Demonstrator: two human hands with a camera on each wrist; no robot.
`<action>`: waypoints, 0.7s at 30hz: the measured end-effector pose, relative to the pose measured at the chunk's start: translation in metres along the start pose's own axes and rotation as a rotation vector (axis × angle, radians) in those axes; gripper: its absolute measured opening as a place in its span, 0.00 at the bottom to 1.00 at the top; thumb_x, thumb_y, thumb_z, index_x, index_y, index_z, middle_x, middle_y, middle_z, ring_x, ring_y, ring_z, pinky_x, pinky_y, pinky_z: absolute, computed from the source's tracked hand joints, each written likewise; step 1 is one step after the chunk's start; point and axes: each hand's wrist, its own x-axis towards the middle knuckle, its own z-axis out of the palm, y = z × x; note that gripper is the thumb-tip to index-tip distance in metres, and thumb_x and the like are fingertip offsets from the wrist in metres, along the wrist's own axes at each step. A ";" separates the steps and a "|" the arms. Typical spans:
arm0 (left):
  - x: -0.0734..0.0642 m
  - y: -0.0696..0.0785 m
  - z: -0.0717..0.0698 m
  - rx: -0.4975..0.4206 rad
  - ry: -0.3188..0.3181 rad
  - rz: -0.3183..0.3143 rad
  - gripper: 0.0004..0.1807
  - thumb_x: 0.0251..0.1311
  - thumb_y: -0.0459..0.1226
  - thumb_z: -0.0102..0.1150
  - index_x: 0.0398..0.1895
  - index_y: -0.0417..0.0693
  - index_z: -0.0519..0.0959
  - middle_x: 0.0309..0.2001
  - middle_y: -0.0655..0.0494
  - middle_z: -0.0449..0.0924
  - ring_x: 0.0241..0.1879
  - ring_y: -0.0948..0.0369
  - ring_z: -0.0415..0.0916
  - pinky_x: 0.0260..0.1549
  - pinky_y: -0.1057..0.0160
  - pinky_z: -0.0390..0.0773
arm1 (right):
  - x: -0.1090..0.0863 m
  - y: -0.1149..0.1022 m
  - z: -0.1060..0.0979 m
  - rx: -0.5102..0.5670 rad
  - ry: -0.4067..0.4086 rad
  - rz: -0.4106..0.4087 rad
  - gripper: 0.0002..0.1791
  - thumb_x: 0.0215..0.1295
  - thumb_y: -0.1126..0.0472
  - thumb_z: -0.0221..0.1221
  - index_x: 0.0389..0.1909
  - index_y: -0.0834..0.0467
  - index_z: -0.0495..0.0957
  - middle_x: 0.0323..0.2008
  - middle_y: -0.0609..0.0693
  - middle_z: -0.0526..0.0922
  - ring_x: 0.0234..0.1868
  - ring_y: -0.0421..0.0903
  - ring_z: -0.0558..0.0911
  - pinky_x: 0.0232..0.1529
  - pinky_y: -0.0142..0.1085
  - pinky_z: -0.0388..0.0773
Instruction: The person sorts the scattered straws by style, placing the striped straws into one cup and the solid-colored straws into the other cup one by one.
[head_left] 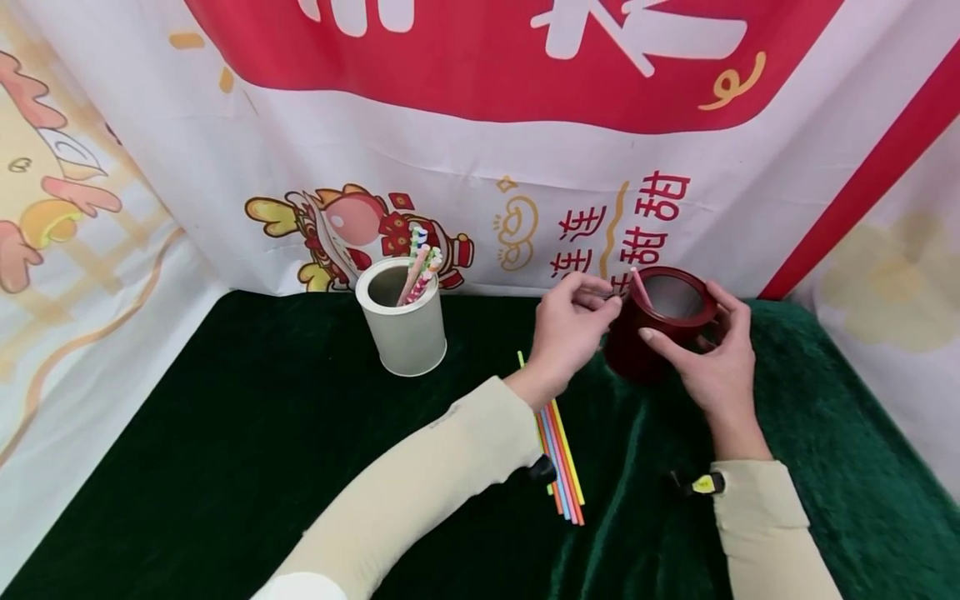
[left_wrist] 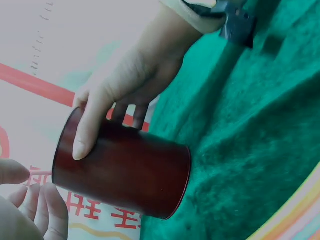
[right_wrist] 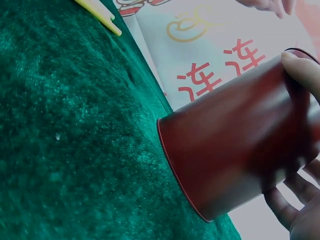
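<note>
Right hand [head_left: 718, 362] grips the cup [head_left: 636, 350], best kept steady near the table's [head_left: 225, 450] far edge; whether the left hand [head_left: 568, 332] pinches the straw [head_left: 640, 288] is unclear.

A glossy, dark red cylindrical container [head_left: 637, 354] is showing a greyish inside, with a slim pink straw [head_left: 641, 288] contrasting. A pale grey cylindrical can [head_left: 408, 343] is holding slender straws [head_left: 428, 277] patterned in pink, white, green and blue. Plain thin straws [head_left: 567, 475] are showing yellow, orange, blue and pink against dark green velvety cloth [head_left: 225, 458].
</note>
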 end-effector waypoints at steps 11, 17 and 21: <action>-0.019 -0.031 -0.047 -0.006 0.106 -0.139 0.08 0.71 0.32 0.64 0.49 0.47 0.84 0.40 0.53 0.86 0.35 0.53 0.87 0.31 0.60 0.87 | 0.001 0.000 0.001 0.001 -0.011 0.006 0.56 0.60 0.41 0.78 0.82 0.27 0.52 0.83 0.40 0.63 0.82 0.49 0.62 0.80 0.62 0.66; -0.021 -0.050 -0.064 0.124 0.131 -0.227 0.10 0.71 0.33 0.65 0.53 0.47 0.83 0.43 0.50 0.86 0.37 0.51 0.87 0.34 0.61 0.86 | 0.002 -0.001 0.001 0.005 -0.011 -0.008 0.56 0.60 0.42 0.78 0.82 0.28 0.52 0.83 0.40 0.63 0.82 0.49 0.62 0.80 0.62 0.66; -0.020 -0.061 -0.069 0.185 0.115 -0.278 0.14 0.70 0.34 0.66 0.56 0.44 0.81 0.46 0.48 0.84 0.33 0.56 0.83 0.30 0.64 0.86 | 0.001 0.000 0.000 0.004 -0.007 -0.009 0.55 0.60 0.42 0.78 0.82 0.28 0.52 0.83 0.41 0.63 0.82 0.49 0.62 0.80 0.61 0.66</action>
